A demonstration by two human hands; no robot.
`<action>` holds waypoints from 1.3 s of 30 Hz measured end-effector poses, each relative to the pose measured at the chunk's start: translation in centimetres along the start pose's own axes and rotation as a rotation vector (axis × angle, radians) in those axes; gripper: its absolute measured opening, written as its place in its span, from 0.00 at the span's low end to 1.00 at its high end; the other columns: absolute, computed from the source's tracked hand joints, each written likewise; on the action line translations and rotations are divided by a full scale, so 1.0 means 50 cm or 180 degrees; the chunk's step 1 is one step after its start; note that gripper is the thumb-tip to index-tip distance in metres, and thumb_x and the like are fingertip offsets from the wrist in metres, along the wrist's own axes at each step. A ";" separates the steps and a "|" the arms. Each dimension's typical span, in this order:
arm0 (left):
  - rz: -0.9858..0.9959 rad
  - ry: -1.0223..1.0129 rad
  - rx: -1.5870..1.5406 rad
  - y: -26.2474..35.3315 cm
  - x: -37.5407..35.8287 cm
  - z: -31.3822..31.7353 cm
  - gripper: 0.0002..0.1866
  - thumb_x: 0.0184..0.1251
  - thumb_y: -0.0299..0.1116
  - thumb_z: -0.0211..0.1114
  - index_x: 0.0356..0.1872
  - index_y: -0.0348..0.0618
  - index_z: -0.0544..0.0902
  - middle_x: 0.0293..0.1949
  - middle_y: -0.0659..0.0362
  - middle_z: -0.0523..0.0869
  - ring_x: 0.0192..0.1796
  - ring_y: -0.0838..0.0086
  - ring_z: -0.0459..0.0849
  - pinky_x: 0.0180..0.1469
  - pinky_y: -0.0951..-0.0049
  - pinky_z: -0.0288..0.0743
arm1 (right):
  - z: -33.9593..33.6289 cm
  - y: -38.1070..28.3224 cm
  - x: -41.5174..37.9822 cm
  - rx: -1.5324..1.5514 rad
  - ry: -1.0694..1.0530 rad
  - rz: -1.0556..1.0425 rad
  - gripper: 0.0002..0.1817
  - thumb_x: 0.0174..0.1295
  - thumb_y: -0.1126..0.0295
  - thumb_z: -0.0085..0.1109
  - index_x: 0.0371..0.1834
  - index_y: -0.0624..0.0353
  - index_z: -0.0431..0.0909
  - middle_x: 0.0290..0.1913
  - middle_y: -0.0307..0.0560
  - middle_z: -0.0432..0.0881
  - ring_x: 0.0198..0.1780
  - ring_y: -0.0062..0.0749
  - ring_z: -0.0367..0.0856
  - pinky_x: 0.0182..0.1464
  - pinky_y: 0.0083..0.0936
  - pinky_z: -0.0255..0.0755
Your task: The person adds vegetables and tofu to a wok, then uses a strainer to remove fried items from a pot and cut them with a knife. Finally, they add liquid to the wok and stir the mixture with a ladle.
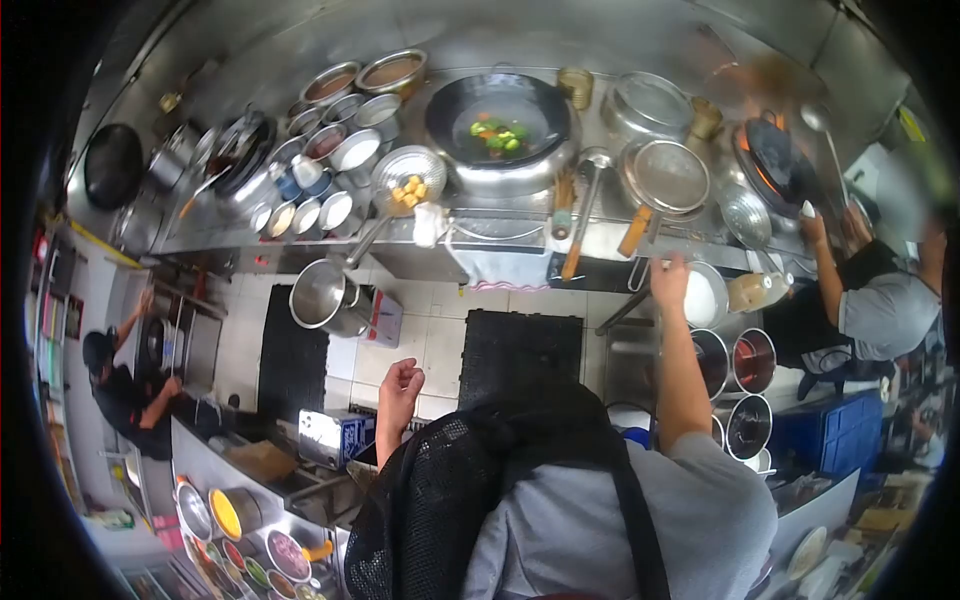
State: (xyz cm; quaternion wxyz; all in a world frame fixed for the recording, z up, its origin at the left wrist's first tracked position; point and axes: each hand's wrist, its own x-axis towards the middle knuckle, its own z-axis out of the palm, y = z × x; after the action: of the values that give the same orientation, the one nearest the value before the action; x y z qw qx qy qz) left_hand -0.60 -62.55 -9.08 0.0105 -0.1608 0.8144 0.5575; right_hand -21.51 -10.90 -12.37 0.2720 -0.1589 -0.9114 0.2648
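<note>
My right hand (669,282) reaches forward beside a round container of white contents (702,296), near the counter's front edge. Its fingers are bent together, and what they hold, if anything, is hidden. Close to its fingertips is a thin wire handle (638,273). My left hand (402,384) hangs over the floor, away from the counter, with its fingers curled in and nothing visible in them. Ahead, a large black wok (548,105) holds liquid with green and orange vegetable pieces (497,136). Left of it, a perforated strainer (381,172) carries golden-brown cubes (409,192).
A ladle (587,212) and a round mesh strainer (671,176) lie right of the wok. Flames show around another wok (770,150). Co-workers stand at the right (885,310) and far left (125,375). A steel pot (322,296) stands at left; several metal pots (750,425) stand at right.
</note>
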 end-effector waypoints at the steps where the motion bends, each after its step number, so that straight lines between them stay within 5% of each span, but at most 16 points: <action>1: -0.0009 -0.0105 -0.0073 0.003 0.025 0.034 0.18 0.68 0.30 0.67 0.56 0.33 0.79 0.42 0.54 0.87 0.43 0.72 0.85 0.49 0.71 0.79 | 0.022 0.037 0.007 0.0529 -0.0372 0.0461 0.27 0.60 0.61 0.66 0.56 0.71 0.76 0.51 0.68 0.79 0.54 0.63 0.78 0.59 0.45 0.72; 5: -0.0115 -0.1005 -0.0358 0.010 0.119 0.187 0.17 0.69 0.29 0.67 0.56 0.33 0.79 0.42 0.56 0.87 0.45 0.74 0.84 0.51 0.73 0.78 | 0.068 0.073 0.017 0.2971 -0.1330 0.2755 0.33 0.64 0.54 0.66 0.65 0.63 0.68 0.45 0.57 0.82 0.45 0.44 0.83 0.47 0.39 0.78; 7: -0.0240 -0.1426 -0.0309 0.115 0.158 0.251 0.16 0.69 0.28 0.67 0.55 0.33 0.80 0.42 0.57 0.87 0.47 0.76 0.84 0.52 0.75 0.78 | 0.044 0.027 0.039 0.4151 -0.1564 0.3225 0.30 0.67 0.53 0.63 0.65 0.56 0.66 0.40 0.50 0.83 0.36 0.31 0.82 0.35 0.28 0.76; 11: 0.0523 -0.2027 -0.0552 0.216 0.324 0.400 0.17 0.72 0.35 0.66 0.57 0.38 0.79 0.43 0.59 0.86 0.45 0.78 0.83 0.48 0.77 0.77 | 0.055 0.033 0.070 0.3746 -0.1712 0.2960 0.16 0.73 0.58 0.56 0.57 0.53 0.69 0.29 0.41 0.79 0.24 0.24 0.77 0.22 0.16 0.66; 15: 0.0053 -0.2128 -0.1076 0.287 0.425 0.610 0.21 0.73 0.39 0.65 0.60 0.40 0.74 0.49 0.57 0.84 0.48 0.71 0.84 0.53 0.70 0.77 | 0.004 0.036 0.066 0.3931 -0.1386 0.2476 0.10 0.75 0.65 0.52 0.52 0.57 0.69 0.21 0.37 0.72 0.17 0.20 0.68 0.17 0.18 0.60; 19: -0.0867 -0.2351 -0.1346 0.302 0.487 0.814 0.22 0.72 0.43 0.66 0.60 0.43 0.74 0.49 0.56 0.83 0.44 0.71 0.84 0.50 0.68 0.79 | -0.098 0.027 0.053 0.2884 -0.1191 0.1802 0.13 0.75 0.65 0.51 0.57 0.59 0.70 0.19 0.36 0.71 0.17 0.20 0.68 0.18 0.21 0.61; 21: -0.1296 -0.2732 -0.1507 0.320 0.517 0.850 0.22 0.72 0.43 0.66 0.60 0.44 0.74 0.48 0.56 0.83 0.41 0.72 0.83 0.47 0.69 0.80 | -0.151 0.004 0.059 0.1913 -0.0984 0.1652 0.14 0.74 0.65 0.52 0.58 0.58 0.71 0.18 0.39 0.74 0.18 0.22 0.72 0.21 0.24 0.65; 22: -0.1489 -0.3125 -0.1691 0.335 0.525 0.860 0.21 0.72 0.43 0.66 0.59 0.46 0.74 0.45 0.57 0.83 0.37 0.74 0.82 0.41 0.72 0.79 | -0.150 0.029 0.058 0.1125 -0.0727 0.1258 0.15 0.73 0.65 0.52 0.58 0.58 0.73 0.20 0.52 0.79 0.21 0.40 0.80 0.26 0.37 0.72; 23: -0.1686 -0.3519 -0.1881 0.349 0.529 0.871 0.20 0.72 0.42 0.66 0.58 0.47 0.73 0.42 0.57 0.83 0.32 0.76 0.80 0.35 0.75 0.78 | -0.159 0.039 0.066 0.1085 -0.0692 0.1282 0.15 0.73 0.65 0.52 0.58 0.58 0.73 0.20 0.52 0.79 0.21 0.40 0.80 0.26 0.37 0.72; 24: -0.1435 -0.3447 -0.1920 0.358 0.530 0.879 0.15 0.73 0.38 0.64 0.54 0.49 0.72 0.36 0.60 0.81 0.26 0.79 0.76 0.26 0.79 0.72 | -0.170 0.044 0.077 0.0607 -0.0569 0.1064 0.16 0.73 0.64 0.52 0.59 0.58 0.73 0.22 0.58 0.80 0.25 0.51 0.81 0.29 0.44 0.73; 26: -0.1141 -0.3311 -0.1637 0.360 0.541 0.860 0.13 0.73 0.35 0.63 0.52 0.48 0.72 0.34 0.61 0.79 0.25 0.80 0.75 0.24 0.80 0.71 | -0.185 0.046 0.095 -0.0024 -0.0505 0.0946 0.17 0.72 0.62 0.51 0.60 0.57 0.74 0.28 0.69 0.81 0.35 0.70 0.81 0.37 0.58 0.73; 33: 0.0398 -0.1900 -0.0197 0.395 0.591 0.666 0.11 0.73 0.29 0.58 0.52 0.44 0.70 0.31 0.60 0.77 0.25 0.79 0.76 0.21 0.76 0.70 | -0.156 0.042 0.144 -0.1169 -0.0809 0.0818 0.17 0.72 0.63 0.48 0.62 0.52 0.74 0.30 0.71 0.82 0.35 0.67 0.83 0.39 0.59 0.75; 36: 0.1537 -0.1329 0.0138 0.376 0.639 0.630 0.13 0.72 0.30 0.59 0.54 0.41 0.71 0.32 0.55 0.78 0.27 0.72 0.78 0.28 0.69 0.75 | -0.132 0.064 0.153 -0.1595 -0.1054 0.0748 0.16 0.71 0.65 0.47 0.60 0.50 0.74 0.32 0.70 0.83 0.37 0.66 0.84 0.40 0.59 0.76; 39: 0.1330 -0.1364 0.0139 0.414 0.654 0.583 0.14 0.72 0.31 0.59 0.54 0.39 0.71 0.35 0.53 0.80 0.31 0.67 0.80 0.36 0.65 0.76 | -0.102 0.024 0.148 -0.1640 -0.1210 0.0866 0.15 0.69 0.66 0.48 0.56 0.53 0.75 0.34 0.70 0.83 0.37 0.66 0.84 0.41 0.59 0.76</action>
State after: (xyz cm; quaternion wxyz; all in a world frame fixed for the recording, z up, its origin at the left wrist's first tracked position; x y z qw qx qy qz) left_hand -42.01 -37.38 -7.81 0.0707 0.1318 0.8208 0.5513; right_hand -24.30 -4.69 -6.37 0.0106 -0.2902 -0.9532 0.0846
